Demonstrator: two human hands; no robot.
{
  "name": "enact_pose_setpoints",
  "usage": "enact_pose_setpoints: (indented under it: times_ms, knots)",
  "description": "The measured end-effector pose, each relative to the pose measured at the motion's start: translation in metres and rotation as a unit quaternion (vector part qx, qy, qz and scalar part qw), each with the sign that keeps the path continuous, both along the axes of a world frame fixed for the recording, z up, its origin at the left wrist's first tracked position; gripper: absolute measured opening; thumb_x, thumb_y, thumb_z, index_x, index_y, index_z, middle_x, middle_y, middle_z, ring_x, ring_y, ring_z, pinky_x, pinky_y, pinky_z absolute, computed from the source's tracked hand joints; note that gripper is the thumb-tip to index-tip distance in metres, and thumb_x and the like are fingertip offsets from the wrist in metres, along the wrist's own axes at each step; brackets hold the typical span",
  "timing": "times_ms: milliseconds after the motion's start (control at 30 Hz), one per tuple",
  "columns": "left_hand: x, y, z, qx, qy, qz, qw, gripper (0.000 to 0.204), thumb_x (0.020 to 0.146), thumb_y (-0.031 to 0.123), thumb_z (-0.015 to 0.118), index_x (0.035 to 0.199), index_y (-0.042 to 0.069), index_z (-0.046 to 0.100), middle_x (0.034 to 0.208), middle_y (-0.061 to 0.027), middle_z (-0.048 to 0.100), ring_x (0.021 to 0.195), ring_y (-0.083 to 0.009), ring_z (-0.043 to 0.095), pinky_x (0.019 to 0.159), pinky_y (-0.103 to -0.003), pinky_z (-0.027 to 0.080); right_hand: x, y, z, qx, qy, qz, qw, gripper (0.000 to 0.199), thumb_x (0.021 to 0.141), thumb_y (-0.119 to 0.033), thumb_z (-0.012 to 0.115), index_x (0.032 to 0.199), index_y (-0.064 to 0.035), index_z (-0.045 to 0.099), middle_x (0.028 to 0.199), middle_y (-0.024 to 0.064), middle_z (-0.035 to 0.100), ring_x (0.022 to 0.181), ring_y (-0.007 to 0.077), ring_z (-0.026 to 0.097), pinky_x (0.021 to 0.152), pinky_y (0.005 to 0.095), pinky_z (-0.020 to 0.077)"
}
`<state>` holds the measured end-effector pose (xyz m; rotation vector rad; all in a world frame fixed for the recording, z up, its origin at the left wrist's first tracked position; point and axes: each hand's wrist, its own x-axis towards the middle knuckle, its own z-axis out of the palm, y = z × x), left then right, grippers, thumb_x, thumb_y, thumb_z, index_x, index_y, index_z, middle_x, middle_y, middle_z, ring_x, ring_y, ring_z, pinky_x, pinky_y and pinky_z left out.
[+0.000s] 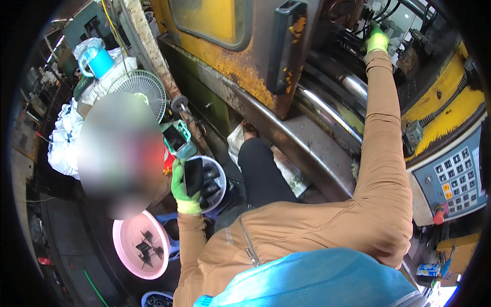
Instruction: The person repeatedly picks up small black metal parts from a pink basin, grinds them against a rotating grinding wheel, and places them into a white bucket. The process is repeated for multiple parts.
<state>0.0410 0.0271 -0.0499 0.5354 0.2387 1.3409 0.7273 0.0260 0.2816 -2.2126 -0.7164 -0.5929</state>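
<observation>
My left hand (185, 192), in a yellow-green glove, is closed around a flat black rectangular piece (193, 176) and holds it upright beside my body. Just behind it stands a white bucket (222, 177) with dark curved parts inside. My right arm stretches far up and to the right into the opening of a yellow machine (240, 64). There my right hand (377, 40), gloved the same way, is among dark metal parts and black hoses. Its fingers are mostly hidden, so what it touches cannot be made out.
Steel rods (330, 110) run beside the machine's sliding door. At the right is a control panel (455, 179) with a red knob (438, 215). A pink basin (123, 240) with black pieces, a green basket (186, 148) and a fan (151, 87) stand left, near a blurred patch.
</observation>
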Motion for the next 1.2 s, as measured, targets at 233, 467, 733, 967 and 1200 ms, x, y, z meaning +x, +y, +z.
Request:
enact_pose_setpoints:
  times_ms: [233, 467, 733, 967, 1200]
  knots:
    - [-0.026, -0.014, -0.017, -0.136, 0.211, 0.049, 0.967, 0.018, 0.100, 0.022, 0.055, 0.092, 0.007, 0.062, 0.086, -0.0015, 0.062, 0.079, -0.0121, 0.060, 0.075, -0.027, 0.051, 0.144, 0.065, -0.041, 0.254, 0.231, 0.030, 0.939, 0.064, 0.080, -0.043, 0.073, 0.123, 0.0020, 0.059, 0.096, 0.0146, 0.069, 0.081, 0.0264, 0.064, 0.075, 0.0416, 0.0496]
    - [-0.002, -0.030, -0.016, -0.233, 0.196, 0.056, 0.951, 0.023, 0.097, 0.026, 0.060, 0.103, 0.004, 0.065, 0.092, -0.0040, 0.064, 0.083, -0.0152, 0.064, 0.072, -0.030, 0.055, 0.206, 0.106, -0.009, 0.213, 0.063, 0.032, 0.975, 0.084, 0.077, -0.058, 0.064, 0.134, 0.0031, 0.054, 0.140, 0.0245, 0.051, 0.133, 0.0356, 0.047, 0.111, 0.0409, 0.0352]
    - [0.029, -0.022, 0.012, -0.084, 0.367, 0.021, 0.926, 0.028, 0.094, 0.019, 0.061, 0.110, -0.003, 0.064, 0.094, -0.0081, 0.065, 0.087, -0.0190, 0.065, 0.079, -0.030, 0.055, 0.189, 0.080, -0.005, 0.161, -0.098, -0.047, 0.981, 0.054, 0.086, -0.052, 0.053, 0.104, -0.0041, 0.070, 0.104, 0.0223, 0.069, 0.099, 0.0403, 0.065, 0.086, 0.0493, 0.0486]
    - [0.068, 0.000, 0.059, -0.122, 0.291, -0.077, 0.946, 0.032, 0.098, 0.027, 0.054, 0.098, -0.003, 0.064, 0.092, -0.0070, 0.063, 0.085, -0.0167, 0.061, 0.082, -0.031, 0.050, 0.053, 0.039, 0.022, 0.380, -0.191, 0.273, 0.863, 0.023, 0.085, -0.025, 0.073, 0.095, -0.0041, 0.072, 0.089, 0.0130, 0.070, 0.076, 0.0271, 0.066, 0.067, 0.0355, 0.0520]
    - [0.102, 0.005, 0.134, 0.086, 0.193, -0.156, 0.965, 0.048, 0.104, 0.039, 0.043, 0.113, -0.003, 0.064, 0.087, -0.0046, 0.063, 0.083, -0.0153, 0.061, 0.079, -0.030, 0.051, -0.236, -0.005, -0.001, 0.002, -0.585, 0.510, 0.631, 0.028, 0.076, -0.014, 0.072, 0.104, -0.0078, 0.068, 0.098, 0.0079, 0.067, 0.071, 0.0234, 0.064, 0.063, 0.0345, 0.0529]
